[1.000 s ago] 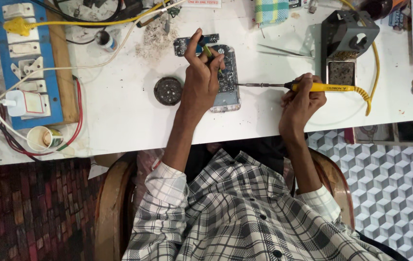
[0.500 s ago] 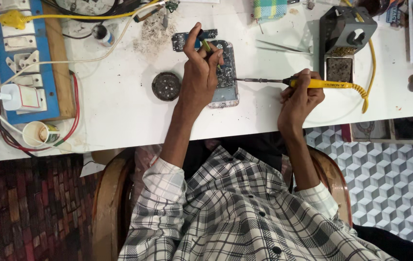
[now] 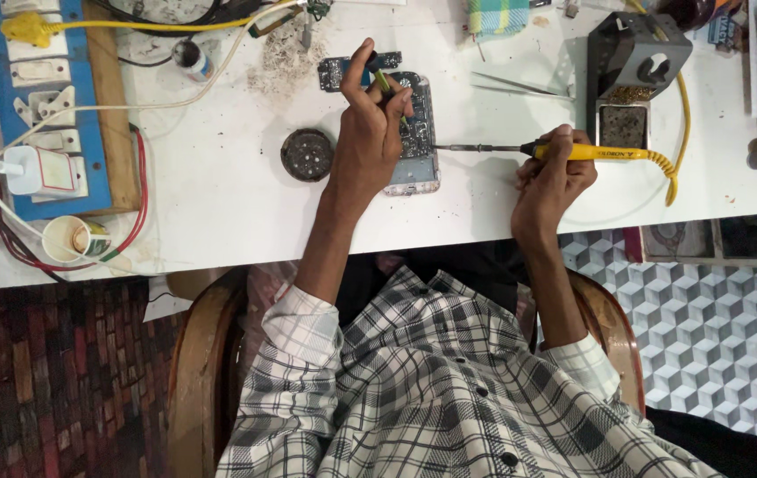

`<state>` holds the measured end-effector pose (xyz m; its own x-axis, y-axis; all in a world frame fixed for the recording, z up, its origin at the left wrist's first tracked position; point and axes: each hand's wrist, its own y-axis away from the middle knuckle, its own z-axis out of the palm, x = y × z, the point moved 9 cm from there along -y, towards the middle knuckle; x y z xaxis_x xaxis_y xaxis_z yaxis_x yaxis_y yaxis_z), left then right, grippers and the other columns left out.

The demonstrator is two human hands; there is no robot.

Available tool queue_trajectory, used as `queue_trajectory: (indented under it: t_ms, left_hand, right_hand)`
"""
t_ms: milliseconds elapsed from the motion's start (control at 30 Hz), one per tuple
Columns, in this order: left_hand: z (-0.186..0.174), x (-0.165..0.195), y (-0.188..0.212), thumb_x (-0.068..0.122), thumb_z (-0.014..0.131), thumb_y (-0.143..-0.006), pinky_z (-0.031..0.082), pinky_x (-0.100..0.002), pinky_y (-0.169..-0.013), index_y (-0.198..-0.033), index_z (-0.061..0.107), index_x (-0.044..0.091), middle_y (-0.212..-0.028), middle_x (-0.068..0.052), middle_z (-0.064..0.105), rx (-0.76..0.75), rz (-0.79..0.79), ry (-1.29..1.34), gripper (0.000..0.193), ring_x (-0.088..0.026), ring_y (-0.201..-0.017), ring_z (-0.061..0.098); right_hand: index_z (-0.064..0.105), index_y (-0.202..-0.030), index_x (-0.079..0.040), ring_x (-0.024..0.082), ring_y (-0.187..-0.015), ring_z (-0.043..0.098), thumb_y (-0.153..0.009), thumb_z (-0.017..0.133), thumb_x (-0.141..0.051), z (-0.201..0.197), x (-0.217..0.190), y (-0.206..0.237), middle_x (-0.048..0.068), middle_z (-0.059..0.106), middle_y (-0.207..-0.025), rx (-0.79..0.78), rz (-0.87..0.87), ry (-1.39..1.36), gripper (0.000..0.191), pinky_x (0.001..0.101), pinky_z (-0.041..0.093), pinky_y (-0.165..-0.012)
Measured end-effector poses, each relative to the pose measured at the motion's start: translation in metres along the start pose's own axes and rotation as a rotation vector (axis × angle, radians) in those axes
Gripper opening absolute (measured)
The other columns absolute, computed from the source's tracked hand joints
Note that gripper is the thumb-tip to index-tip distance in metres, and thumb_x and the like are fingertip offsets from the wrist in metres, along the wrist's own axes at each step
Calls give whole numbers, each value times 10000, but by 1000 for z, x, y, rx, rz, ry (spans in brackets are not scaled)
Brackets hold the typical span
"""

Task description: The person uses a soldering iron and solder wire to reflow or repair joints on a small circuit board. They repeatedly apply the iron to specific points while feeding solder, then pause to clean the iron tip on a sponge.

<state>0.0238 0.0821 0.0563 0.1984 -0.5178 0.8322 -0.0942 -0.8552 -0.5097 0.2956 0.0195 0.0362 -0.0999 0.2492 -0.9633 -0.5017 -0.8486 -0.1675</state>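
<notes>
An opened phone (image 3: 418, 146) with its circuit board showing lies on the white table (image 3: 219, 195). My left hand (image 3: 370, 133) rests over it and pinches a thin green-tipped tool (image 3: 386, 84) against the board. My right hand (image 3: 556, 168) grips the yellow handle of a soldering iron (image 3: 573, 152); its metal tip reaches left to the phone's right edge. A small separate circuit board (image 3: 343, 71) lies just beyond the phone.
A grey soldering iron stand (image 3: 631, 75) sits at the right, with metal tweezers (image 3: 520, 84) beside it. A round dark tin (image 3: 307, 154) lies left of the phone. A blue power strip (image 3: 38, 106), a white charger (image 3: 33, 170) and a paper cup (image 3: 73, 239) crowd the left side.
Both hands stay on the phone with their tools; the view has drifted slightly, and the iron's tip stays at the phone's right edge.
</notes>
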Motion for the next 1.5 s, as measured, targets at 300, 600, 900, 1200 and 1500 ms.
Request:
queue_trajectory:
  t_ms: [300,600,900,1200,1500]
  left_hand:
    - [1,-4,2,99,461,-1181,604,-352,-863,-1607,18,102,-965,-80,726,-2,-2,-20,614,-180,-915,773]
    - [2,-1,1,102,456,-1187,606,-338,-861,-1613,1,122,-960,-69,709,-5,30,-11,623,-169,-902,764]
    - [1,1,0,103,460,-1186,605,-335,-855,-1607,-4,122,-958,-66,704,2,23,-3,627,-167,-899,764]
    - [0,4,0,92,451,-1189,604,-343,-882,-1610,2,127,-988,-76,718,9,49,-15,617,-178,-929,774]
    - [0,4,1,84,466,-1185,602,-347,-868,-1607,17,134,-968,-76,722,2,17,-11,618,-180,-925,773]
  right_hand:
    - [544,-917,-67,96,-486,517,-1106,608,-347,1,-1,-1,14,516,-710,-5,-6,-31,344,251,387,-418]
    - [535,-917,-73,90,-480,501,-1106,630,-345,5,-3,-2,4,488,-698,-44,-27,-23,345,245,389,-418]
    - [527,-902,-77,95,-484,512,-1105,640,-364,2,-3,-1,5,495,-704,-7,8,-27,369,251,383,-414]
    - [548,-942,-70,110,-502,557,-1097,645,-349,3,-2,0,17,506,-689,-17,14,-10,333,250,414,-424]
    - [548,-934,-74,99,-505,556,-1092,657,-347,2,-2,0,23,533,-724,-26,-7,-7,333,243,437,-418]
